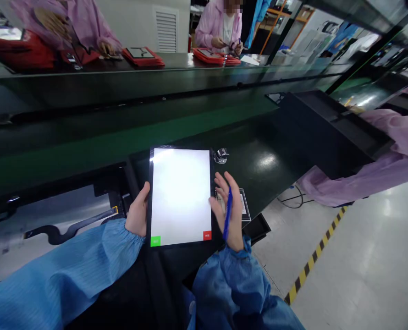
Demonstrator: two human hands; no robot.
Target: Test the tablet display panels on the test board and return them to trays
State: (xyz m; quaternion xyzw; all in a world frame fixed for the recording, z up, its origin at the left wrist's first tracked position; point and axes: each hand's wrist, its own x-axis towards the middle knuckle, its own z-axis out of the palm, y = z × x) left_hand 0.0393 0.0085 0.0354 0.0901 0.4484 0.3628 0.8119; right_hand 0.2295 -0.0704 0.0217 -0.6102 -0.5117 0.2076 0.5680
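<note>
Head view: glossy tablet [180,197]

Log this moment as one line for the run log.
left hand: holds lit tablet by edge | right hand: holds blue pen, beside tablet

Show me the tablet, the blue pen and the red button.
Tablet [179,195], head view, point on its lit screen.
Blue pen [227,213], head view, point on the middle of its barrel.
Red button [207,235], head view, point on its centre, at the screen's lower corner.
</note>
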